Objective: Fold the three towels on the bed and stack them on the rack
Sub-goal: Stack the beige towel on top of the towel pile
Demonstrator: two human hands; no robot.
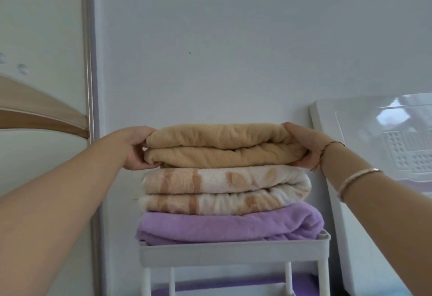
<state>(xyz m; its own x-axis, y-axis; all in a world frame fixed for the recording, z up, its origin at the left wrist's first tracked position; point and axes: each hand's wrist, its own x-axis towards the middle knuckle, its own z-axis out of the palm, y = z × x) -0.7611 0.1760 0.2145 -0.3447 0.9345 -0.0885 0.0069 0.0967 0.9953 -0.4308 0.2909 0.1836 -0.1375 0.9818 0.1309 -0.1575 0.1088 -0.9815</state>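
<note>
Three folded towels are piled on the top tray of a white rack. A purple towel lies at the bottom, with a cream towel with tan patterns on it. A plain tan towel is uppermost. My left hand clasps the tan towel's left end, thumb above and fingers beneath. At the right end, my right hand grips the same towel. Bracelets circle my right wrist.
A white wall stands straight behind the rack. A wardrobe door with a wood-coloured curve is at the left. A white appliance with a glossy lid stands close to the right of the rack. Something purple lies on the rack's lower shelf.
</note>
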